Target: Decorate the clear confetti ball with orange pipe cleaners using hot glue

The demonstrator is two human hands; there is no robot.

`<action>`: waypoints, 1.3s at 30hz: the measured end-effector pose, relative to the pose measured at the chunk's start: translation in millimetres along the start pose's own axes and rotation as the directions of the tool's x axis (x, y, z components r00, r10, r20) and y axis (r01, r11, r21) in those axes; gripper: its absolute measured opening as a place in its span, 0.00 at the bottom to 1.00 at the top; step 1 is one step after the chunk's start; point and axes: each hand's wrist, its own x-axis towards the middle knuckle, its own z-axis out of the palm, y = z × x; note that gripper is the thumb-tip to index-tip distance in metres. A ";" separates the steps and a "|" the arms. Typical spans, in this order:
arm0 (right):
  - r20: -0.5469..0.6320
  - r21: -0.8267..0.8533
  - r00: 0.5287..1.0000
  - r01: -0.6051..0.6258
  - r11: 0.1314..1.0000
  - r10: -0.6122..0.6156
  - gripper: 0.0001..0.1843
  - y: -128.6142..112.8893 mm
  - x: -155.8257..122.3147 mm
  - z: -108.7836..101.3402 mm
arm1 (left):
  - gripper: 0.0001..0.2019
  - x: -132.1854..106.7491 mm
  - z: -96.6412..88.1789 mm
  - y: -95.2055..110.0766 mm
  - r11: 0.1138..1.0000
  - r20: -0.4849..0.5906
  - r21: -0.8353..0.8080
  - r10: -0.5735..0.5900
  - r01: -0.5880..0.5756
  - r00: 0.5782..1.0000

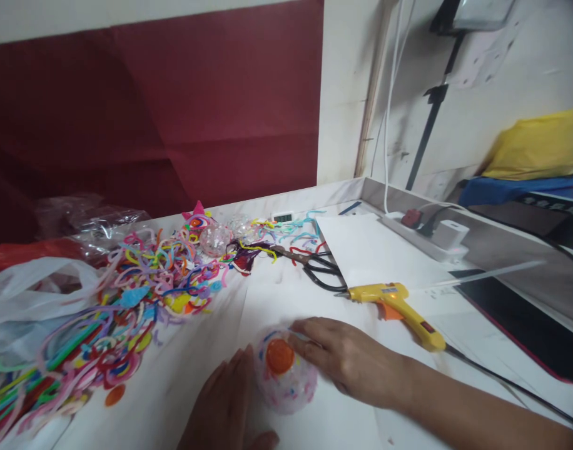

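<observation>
A clear round plastic ball, or a dome of that shape, sits on white paper in front of me. Colourful bits show inside or on it, and an orange disc is on its upper side. My right hand grips the ball from the right, its fingertips at the rim and close to the disc; the thumb is hidden. Along the ball's left side lies my left hand, fingers stretched out together, the tips at or touching its edge. A little blur softens the ball and both hands.
A yellow glue gun with a cord lies to the right, near black-handled scissors. Pipe cleaners and craft pieces heap on the left beside plastic bags. A power strip and a dark phone-like slab are at right.
</observation>
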 end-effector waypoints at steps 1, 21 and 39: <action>0.005 0.014 1.000 0.006 1.000 -0.006 0.20 0.8 0.5 0.1 | 0.46 2.2 -2.0 -0.4 1.000 -0.007 0.017 0.008 -0.008 1.000; -0.093 0.115 0.993 -0.065 0.991 0.076 0.20 -4.0 -2.4 5.8 | 0.10 80.0 -24.4 2.5 0.872 -0.144 -0.470 0.080 -0.140 0.986; 0.064 0.520 0.936 -0.327 0.789 0.346 0.27 -8.0 -4.2 4.7 | 0.14 71.7 -0.4 5.4 0.757 -0.067 -0.652 -0.099 0.032 0.993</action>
